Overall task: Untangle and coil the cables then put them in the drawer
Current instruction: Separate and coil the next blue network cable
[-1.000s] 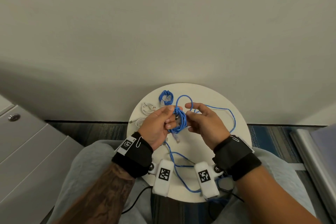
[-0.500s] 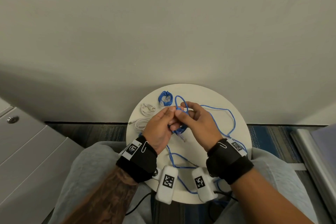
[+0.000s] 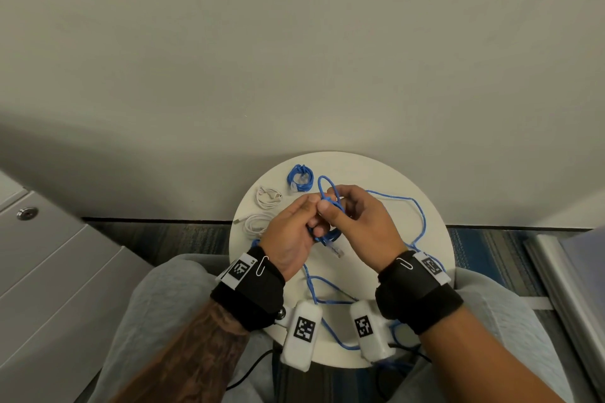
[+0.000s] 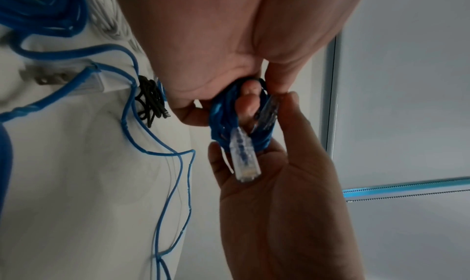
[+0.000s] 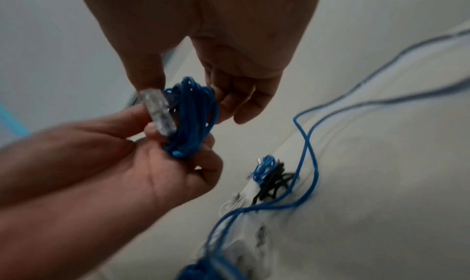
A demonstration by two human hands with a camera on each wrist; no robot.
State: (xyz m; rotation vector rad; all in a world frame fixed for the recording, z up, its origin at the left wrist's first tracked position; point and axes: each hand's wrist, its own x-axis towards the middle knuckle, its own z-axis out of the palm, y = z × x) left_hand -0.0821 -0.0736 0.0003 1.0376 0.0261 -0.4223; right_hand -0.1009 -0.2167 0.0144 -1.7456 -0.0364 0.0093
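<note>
Above the round white table (image 3: 386, 180), my left hand (image 3: 309, 216) grips a small coil of blue network cable (image 3: 327, 234), with fingers through its loops (image 4: 244, 103). A clear plug (image 3: 336, 250) hangs from the coil. My right hand (image 3: 340, 209) pinches the same cable at the top of the coil, where one loop (image 3: 324, 185) stands up. The rest of this cable (image 3: 422, 222) trails loose over the table's right side and front. The right wrist view shows the coil (image 5: 193, 119) and plug (image 5: 159, 111) between both hands.
A coiled blue cable (image 3: 299, 177) and two coiled white cables (image 3: 268, 198) (image 3: 258, 222) lie at the table's back left. A black cable tangle (image 5: 274, 181) lies on the table. A grey drawer cabinet (image 3: 65, 271) with a lock (image 3: 27, 213) stands at the left.
My right hand, open beside the coil a second ago, has closed in and now pinches the cable at the coil's top. Both hands have shifted slightly away from me.
</note>
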